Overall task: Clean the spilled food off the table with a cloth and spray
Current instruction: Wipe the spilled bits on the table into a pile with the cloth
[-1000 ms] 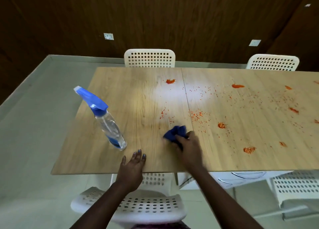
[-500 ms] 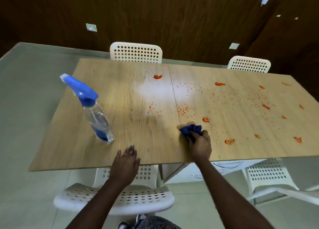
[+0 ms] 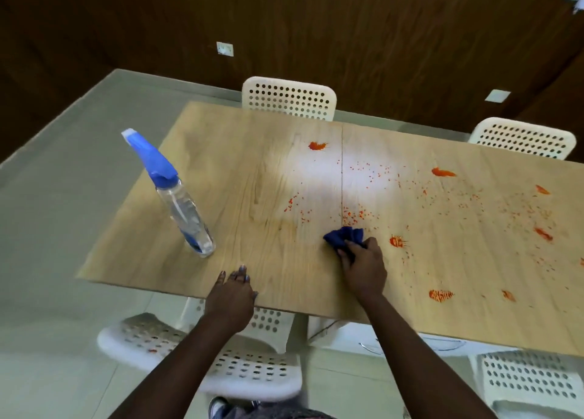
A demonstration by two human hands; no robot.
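Note:
A light wooden table carries orange-red food spills: blobs at the back, fine specks in the middle and smears toward the right. My right hand grips a bunched dark blue cloth and presses it on the table just below the specks, left of a red splat. My left hand rests flat with straight fingers on the table's near edge. A clear spray bottle with a blue trigger head stands upright at the left.
White perforated chairs stand around the table: two backs at the far side, one seat under my arms and another at the bottom right. Dark wood panelling lines the wall behind. Grey floor lies to the left.
My right hand has slid the cloth to the right along the table and a little away from me. My left hand stays on the near edge. The camera view has shifted.

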